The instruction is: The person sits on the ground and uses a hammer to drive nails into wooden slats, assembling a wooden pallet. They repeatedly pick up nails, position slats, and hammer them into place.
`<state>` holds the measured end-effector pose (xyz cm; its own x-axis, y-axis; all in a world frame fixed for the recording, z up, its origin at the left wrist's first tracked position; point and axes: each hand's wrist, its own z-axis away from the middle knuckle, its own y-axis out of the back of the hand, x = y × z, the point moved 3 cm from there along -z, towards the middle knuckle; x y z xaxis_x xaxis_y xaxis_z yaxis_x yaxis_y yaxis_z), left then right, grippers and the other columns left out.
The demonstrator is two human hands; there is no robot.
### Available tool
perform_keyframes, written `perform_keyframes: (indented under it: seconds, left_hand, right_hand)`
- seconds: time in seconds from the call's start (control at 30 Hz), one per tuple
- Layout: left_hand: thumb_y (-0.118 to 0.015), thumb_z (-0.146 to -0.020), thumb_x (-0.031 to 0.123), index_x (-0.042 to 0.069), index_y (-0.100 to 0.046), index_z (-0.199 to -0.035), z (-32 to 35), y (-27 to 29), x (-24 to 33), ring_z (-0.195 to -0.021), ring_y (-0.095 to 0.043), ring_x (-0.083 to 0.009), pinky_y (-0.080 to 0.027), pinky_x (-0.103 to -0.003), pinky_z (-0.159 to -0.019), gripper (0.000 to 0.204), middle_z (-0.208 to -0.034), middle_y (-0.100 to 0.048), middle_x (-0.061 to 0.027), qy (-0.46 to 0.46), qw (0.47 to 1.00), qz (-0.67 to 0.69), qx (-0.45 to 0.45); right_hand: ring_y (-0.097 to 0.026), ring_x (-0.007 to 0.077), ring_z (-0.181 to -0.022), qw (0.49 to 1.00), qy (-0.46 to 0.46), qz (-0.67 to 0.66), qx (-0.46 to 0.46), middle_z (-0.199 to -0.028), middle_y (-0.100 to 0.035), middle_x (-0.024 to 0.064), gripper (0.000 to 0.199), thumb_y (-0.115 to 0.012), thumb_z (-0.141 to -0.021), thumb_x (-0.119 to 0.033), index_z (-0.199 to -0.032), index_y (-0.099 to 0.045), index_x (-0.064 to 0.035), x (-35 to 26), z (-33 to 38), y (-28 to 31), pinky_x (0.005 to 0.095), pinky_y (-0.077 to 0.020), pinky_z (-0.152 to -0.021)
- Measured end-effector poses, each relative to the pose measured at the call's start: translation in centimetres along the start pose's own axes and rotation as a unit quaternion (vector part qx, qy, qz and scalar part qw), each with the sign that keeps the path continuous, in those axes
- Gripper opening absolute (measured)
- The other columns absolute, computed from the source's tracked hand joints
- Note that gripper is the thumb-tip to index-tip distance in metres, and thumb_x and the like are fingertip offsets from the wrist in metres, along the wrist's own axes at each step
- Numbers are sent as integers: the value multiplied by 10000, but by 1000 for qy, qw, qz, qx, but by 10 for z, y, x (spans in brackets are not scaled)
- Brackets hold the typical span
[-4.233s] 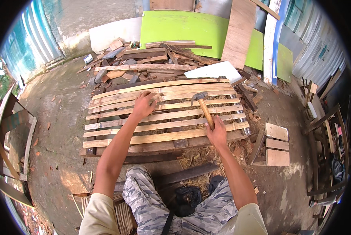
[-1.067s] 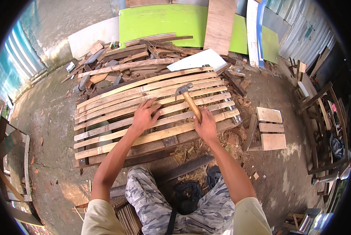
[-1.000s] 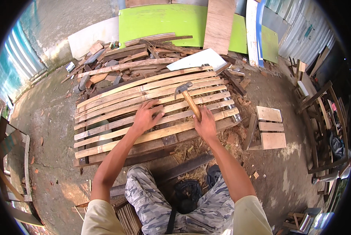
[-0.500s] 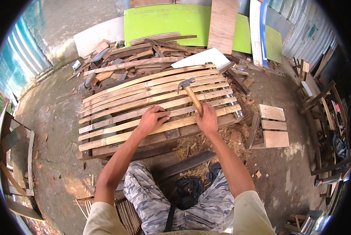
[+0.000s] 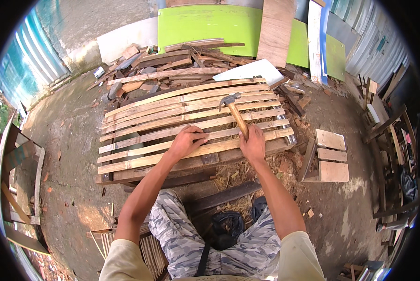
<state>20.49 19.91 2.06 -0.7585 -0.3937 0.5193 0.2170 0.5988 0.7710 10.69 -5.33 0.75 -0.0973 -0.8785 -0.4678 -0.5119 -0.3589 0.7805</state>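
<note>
Several pale bamboo slats (image 5: 153, 135) lie side by side across a low wooden bench (image 5: 172, 170) in front of me. My right hand (image 5: 253, 144) is wrapped round the lower end of a claw hammer's wooden handle (image 5: 238, 117). Its metal head (image 5: 230, 99) points away from me, above the slats. My left hand (image 5: 188, 141) rests over the nearer slats, fingers curled and drawn toward the thumb. Whatever those fingers may pinch is too small to make out.
Scrap wood (image 5: 167, 65) is heaped beyond the bench, before leaning green panels (image 5: 210, 28). To the right stands a small slatted wooden piece (image 5: 332, 154). Straw-like shavings (image 5: 233, 180) and a dark plank (image 5: 226, 195) lie between bench and knees. Wooden frames (image 5: 22, 178) stand far left.
The whole view has shifted slightly, so the scene sits a little farther right. Both hands and the hammer keep nearly the same place over the slats.
</note>
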Motion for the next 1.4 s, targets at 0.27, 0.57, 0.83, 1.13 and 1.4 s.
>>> perform_keyframes:
  seconds: [0.27, 0.57, 0.83, 1.13, 1.4]
  left_hand:
    - [-744, -889, 158, 117, -760, -1138, -2, 6, -25, -1102, -614, -364, -490, -457, -972, 252, -1150, -687, -152, 72, 991, -43, 102]
    - [-742, -899, 178, 128, -764, -1168, -2, 6, -38, -1125, -602, -366, -465, -463, -1027, 274, -1194, -686, -150, 70, 996, -4, 60]
    - [-744, -897, 181, 110, -765, -1154, -1, 8, -31, -1121, -604, -350, -461, -469, -1026, 268, -1154, -686, -151, 75, 995, -4, 58]
    - [-746, -891, 257, 128, -773, -1137, -7, 10, -39, -1130, -602, -343, -468, -470, -1004, 279, -1183, -677, -132, 74, 991, -35, 102]
    - [-712, -922, 251, 136, -746, -1120, -20, 29, -70, -1090, -626, -373, -506, -467, -947, 232, -1133, -688, -145, 102, 989, -80, 77]
  right_hand:
    - [-520, 368, -1291, 1000, 13, -12, 15, -1203, -648, 195, 365, -670, -925, -210, -1212, -593, 1, -1, 1, -1, 507, -344, -1146]
    - [-523, 365, -1293, 1000, 8, 2, 16, -1199, -645, 207, 348, -665, -927, -217, -1180, -598, 12, 0, 0, -1, 502, -352, -1142]
    - [-515, 359, -1305, 1000, -7, 5, -2, -1211, -644, 197, 348, -653, -936, -223, -1194, -595, 4, -2, -1, 1, 500, -338, -1156]
    - [-504, 354, -1319, 1000, -2, 1, 10, -1239, -633, 203, 359, -656, -939, -224, -1224, -593, -14, 1, -1, -1, 496, -337, -1159]
    - [-507, 362, -1308, 1000, -5, 2, 7, -1251, -624, 220, 392, -671, -907, -202, -1240, -593, -9, 4, 0, -5, 497, -349, -1146]
